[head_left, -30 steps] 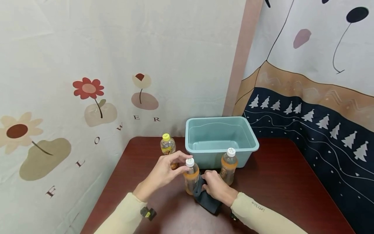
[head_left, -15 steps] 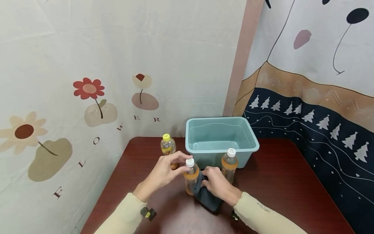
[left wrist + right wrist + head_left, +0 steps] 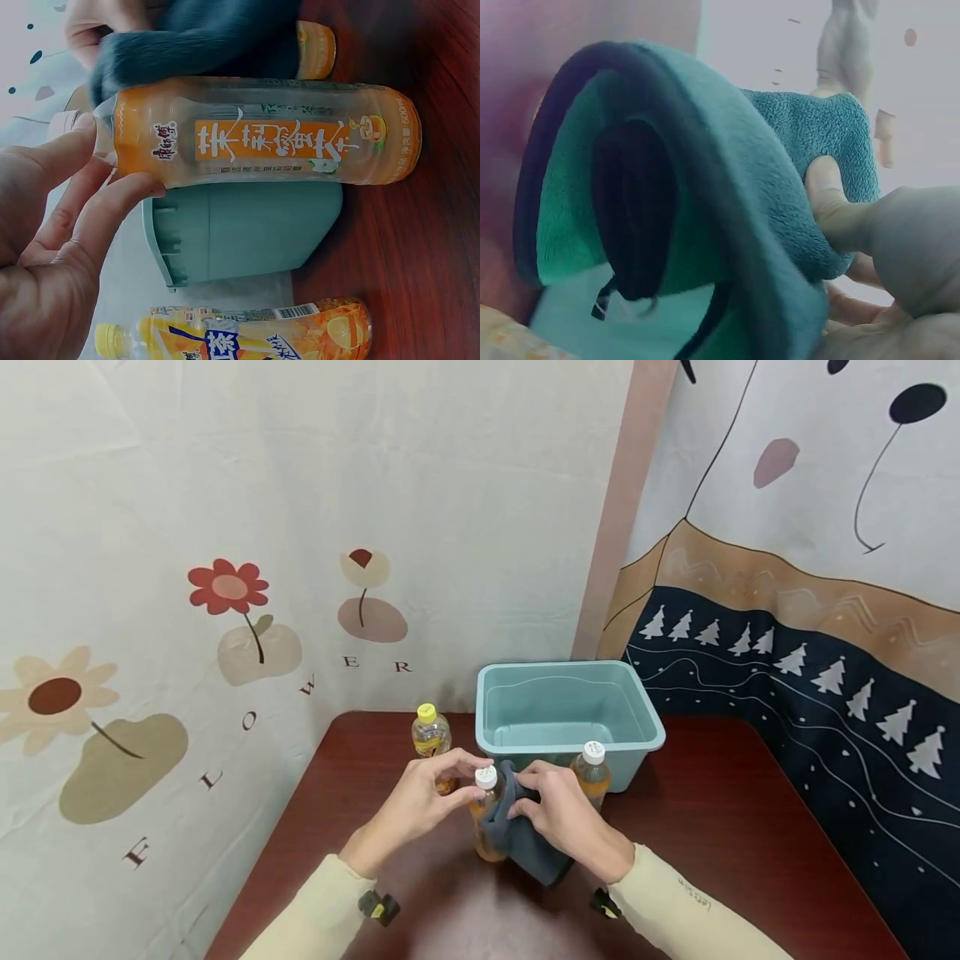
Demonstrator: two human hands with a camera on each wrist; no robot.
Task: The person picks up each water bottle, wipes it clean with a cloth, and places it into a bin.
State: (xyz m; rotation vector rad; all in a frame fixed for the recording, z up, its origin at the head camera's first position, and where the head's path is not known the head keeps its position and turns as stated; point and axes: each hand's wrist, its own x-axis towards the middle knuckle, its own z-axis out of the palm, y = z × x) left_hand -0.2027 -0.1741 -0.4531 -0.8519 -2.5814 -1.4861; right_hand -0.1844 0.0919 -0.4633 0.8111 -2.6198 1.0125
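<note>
My left hand [image 3: 423,802] pinches the neck of a clear plastic drink bottle [image 3: 270,135], just under its white cap [image 3: 486,777]. The bottle stands upright on the table and has an orange label. In my right hand [image 3: 566,806] is a dark grey-blue cloth [image 3: 528,839], gripped between thumb and fingers. The folded cloth lies against the bottle's right side, near the shoulder, and its lower end hangs toward the table. In the right wrist view the thumb presses on the fuzzy cloth [image 3: 780,187], which hides the bottle there.
A teal plastic bin [image 3: 645,702] stands at the back of the dark red table [image 3: 712,827]. Another white-capped bottle [image 3: 592,772] is in front of it, close to my right hand. A yellow-capped bottle [image 3: 430,735] stands behind my left hand.
My right hand has moved up along the bottle with the cloth, from its lower side to near the neck. The left hand keeps its hold, almost unmoved.
</note>
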